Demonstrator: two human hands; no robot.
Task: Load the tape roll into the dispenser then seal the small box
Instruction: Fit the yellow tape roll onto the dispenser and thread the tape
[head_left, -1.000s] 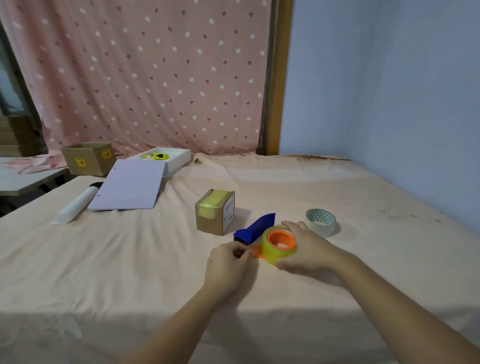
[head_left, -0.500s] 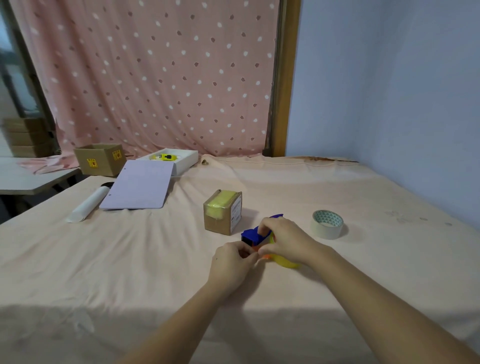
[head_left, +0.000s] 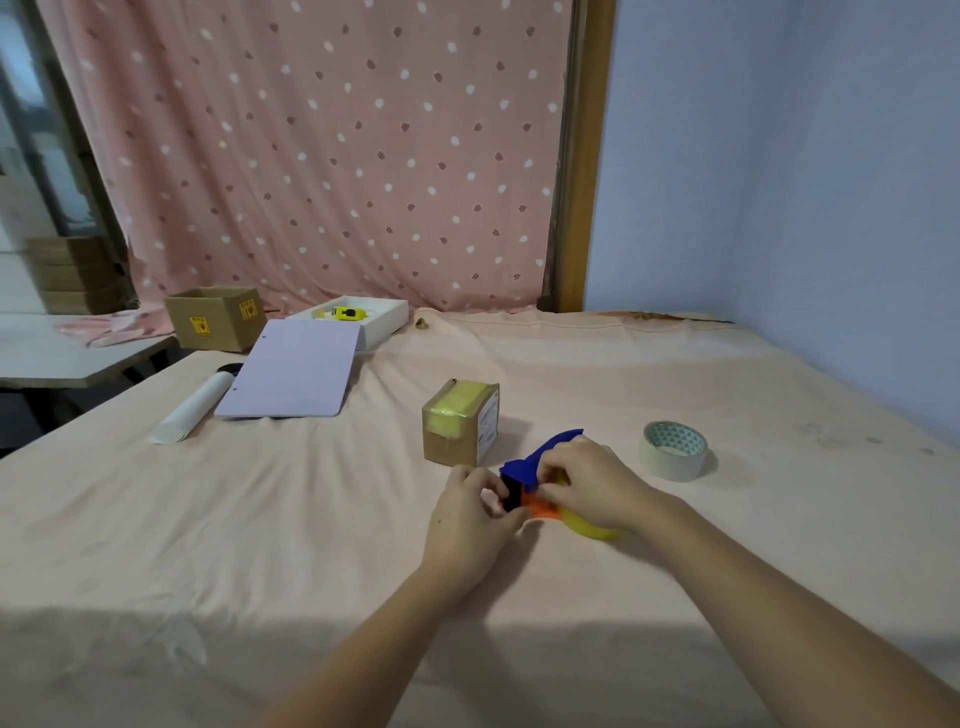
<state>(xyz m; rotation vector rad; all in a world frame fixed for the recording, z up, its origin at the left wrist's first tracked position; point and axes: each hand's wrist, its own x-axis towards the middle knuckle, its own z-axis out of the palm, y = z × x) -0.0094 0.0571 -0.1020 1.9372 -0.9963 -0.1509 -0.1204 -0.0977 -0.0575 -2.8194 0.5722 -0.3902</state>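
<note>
Tape roll (head_left: 589, 525) lies under the right hand (head_left: 597, 486), apparently gripped; dispenser (head_left: 540, 462) at eleven o'clock, left hand (head_left: 467, 514) pinching its front.

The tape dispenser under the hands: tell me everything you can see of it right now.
The tape dispenser is blue plastic with a black front end and an orange part low down. It lies on the cloth-covered table, handle pointing away to the right. A yellow tape roll shows beneath the right hand, which covers its middle; the left hand pinches at the black end. Whether the roll is fully seated is hidden.
</note>
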